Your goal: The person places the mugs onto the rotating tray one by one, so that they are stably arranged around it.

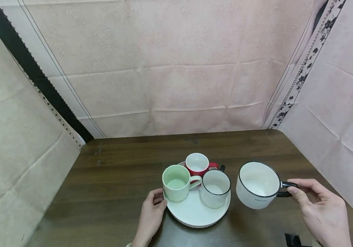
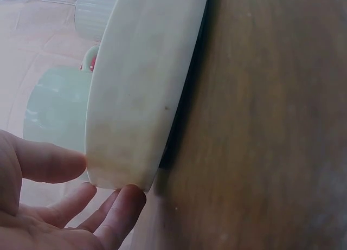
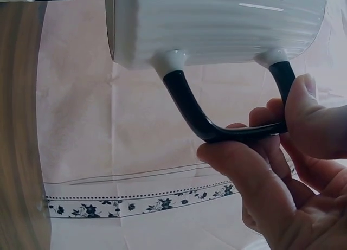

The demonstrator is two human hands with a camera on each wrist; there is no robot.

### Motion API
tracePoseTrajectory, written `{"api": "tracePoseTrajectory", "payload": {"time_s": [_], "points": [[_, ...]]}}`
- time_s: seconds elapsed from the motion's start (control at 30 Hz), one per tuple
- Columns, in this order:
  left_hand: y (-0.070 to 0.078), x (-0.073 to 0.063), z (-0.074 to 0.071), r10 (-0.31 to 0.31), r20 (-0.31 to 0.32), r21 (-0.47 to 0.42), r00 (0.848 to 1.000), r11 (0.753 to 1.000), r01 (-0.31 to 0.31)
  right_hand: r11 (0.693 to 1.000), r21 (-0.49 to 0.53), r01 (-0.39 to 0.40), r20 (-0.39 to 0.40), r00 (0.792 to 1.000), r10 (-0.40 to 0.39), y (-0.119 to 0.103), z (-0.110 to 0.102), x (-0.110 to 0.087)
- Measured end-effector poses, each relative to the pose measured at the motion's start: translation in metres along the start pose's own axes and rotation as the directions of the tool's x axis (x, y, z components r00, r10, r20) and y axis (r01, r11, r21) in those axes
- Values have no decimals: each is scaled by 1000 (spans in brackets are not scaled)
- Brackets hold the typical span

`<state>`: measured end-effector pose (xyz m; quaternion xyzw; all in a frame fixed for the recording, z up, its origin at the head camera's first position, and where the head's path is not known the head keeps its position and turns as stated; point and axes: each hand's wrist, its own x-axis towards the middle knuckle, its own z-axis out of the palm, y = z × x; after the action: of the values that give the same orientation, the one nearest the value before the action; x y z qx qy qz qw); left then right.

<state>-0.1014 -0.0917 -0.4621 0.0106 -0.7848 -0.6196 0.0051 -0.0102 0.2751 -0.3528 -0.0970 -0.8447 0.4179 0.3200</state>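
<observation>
A round white thick-sided tray (image 1: pixel 192 214) stands on the table. On it are a light green mug (image 1: pixel 172 192), a red mug with a white inside (image 1: pixel 196 163) and a white mug with a dark rim (image 1: pixel 215 197). My left hand (image 1: pixel 152 214) grips the tray's left edge; its thumb (image 2: pixel 51 162) lies by the upper edge and the fingertips press the side lower down. To the right, my right hand (image 1: pixel 326 209) holds a larger white mug (image 1: pixel 255 197) by its black handle (image 3: pixel 187 106). In the right wrist view a gap separates that mug from the wood.
The dark brown wooden table (image 1: pixel 111 199) has its far edge against a pale cloth hanging (image 1: pixel 176 85). More cloth hangs along the left and right sides. A small black object (image 1: pixel 292 239) shows at the bottom right, near my right wrist.
</observation>
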Motion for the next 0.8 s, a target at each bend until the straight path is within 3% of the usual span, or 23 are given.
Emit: {"api": "tracePoseTrajectory", "payload": {"time_s": [0.8], "points": [[0,0,0,4,-1,7,1000,1000,-4,999,8,36,41,999,-36,-5,9,-5]]}}
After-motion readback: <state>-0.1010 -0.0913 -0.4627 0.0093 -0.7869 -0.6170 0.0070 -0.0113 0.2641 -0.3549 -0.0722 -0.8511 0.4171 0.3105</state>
